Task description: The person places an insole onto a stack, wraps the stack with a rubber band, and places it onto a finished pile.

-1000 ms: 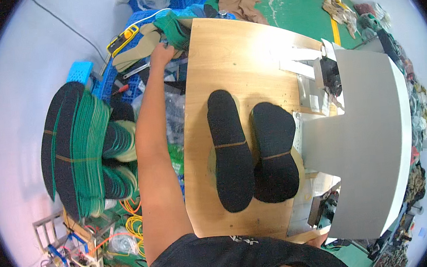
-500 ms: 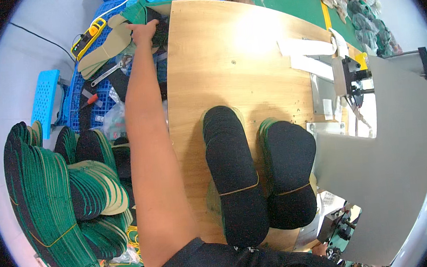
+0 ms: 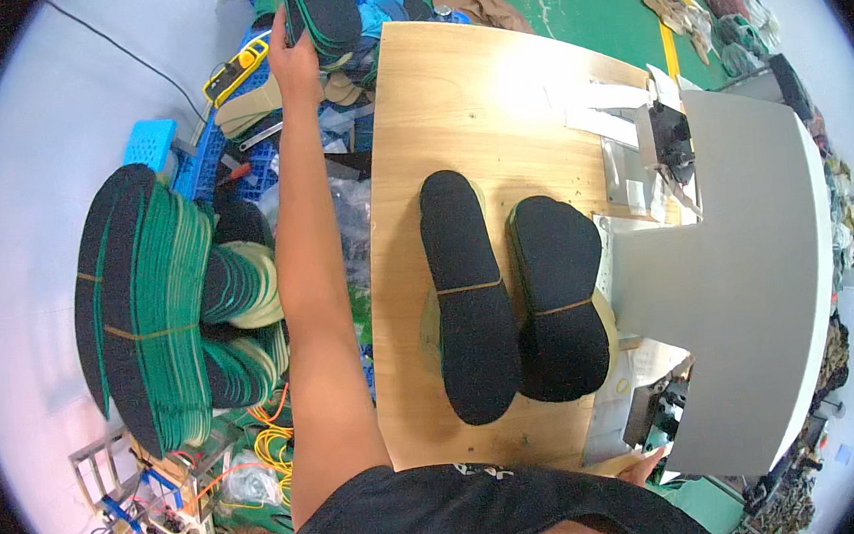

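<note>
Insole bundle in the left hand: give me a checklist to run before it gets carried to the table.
1. Left hand has a grip on the insole bundle: ok.
2. Bundle lifted free of the blue crate: cannot tell.
3. Bare wood on the table for another bundle: ok.
4. Two black bundles lying flat and banded: ok.
5. Right hand free: cannot tell, only fingertips show.

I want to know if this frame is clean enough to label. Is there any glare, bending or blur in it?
Head view: a bright glare patch washes out the far part of the wooden table; the table's straight edges bow outward toward the black circular rim; the left hand on the green-edged insoles and the two black insole stacks look sharp, without motion blur.
</note>
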`<state>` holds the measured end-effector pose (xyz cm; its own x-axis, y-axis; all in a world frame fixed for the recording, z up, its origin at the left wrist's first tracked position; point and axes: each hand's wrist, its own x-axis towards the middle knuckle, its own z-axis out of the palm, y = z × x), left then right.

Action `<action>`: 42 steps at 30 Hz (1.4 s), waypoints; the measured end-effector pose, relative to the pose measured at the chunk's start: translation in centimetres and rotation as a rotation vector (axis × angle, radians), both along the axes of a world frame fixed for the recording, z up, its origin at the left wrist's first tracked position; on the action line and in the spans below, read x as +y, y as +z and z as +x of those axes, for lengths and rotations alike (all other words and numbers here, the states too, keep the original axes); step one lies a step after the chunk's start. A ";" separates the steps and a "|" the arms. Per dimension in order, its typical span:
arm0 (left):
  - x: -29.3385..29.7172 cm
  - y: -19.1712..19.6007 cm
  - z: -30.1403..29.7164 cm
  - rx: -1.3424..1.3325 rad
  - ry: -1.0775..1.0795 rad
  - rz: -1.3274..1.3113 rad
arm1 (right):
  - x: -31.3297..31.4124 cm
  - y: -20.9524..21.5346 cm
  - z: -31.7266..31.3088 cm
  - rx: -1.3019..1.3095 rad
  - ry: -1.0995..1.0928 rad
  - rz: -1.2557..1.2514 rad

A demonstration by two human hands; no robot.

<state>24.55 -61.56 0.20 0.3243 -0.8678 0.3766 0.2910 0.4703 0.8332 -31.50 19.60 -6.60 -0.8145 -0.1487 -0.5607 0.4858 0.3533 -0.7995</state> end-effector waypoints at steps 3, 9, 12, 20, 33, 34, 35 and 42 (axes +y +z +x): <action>5.7 4.0 -0.7 -0.244 -0.082 -0.095 | -0.3 -0.7 -0.6 0.009 0.048 -0.011; 12.6 -1.6 -5.1 -0.645 -0.267 0.141 | -1.0 -0.4 -1.4 0.015 0.133 0.049; 13.8 -0.1 -6.6 -0.530 -0.533 0.447 | -1.0 -0.2 -1.2 0.015 0.128 0.057; 5.2 -11.3 1.4 -0.851 0.169 0.369 | -0.8 1.0 -0.4 -0.005 0.059 0.103; -13.8 -20.1 -4.9 -1.146 -0.036 0.154 | -1.7 0.6 2.9 -0.025 -0.060 0.193; -15.0 -20.3 -5.4 -1.099 -0.016 0.124 | -1.9 0.8 2.8 -0.024 -0.064 0.208; -15.7 -20.2 -6.0 -1.076 -0.007 0.111 | -1.9 0.5 3.2 -0.027 -0.082 0.214; -15.1 -20.8 -7.5 -1.089 0.017 0.113 | -1.7 0.3 3.9 -0.039 -0.095 0.252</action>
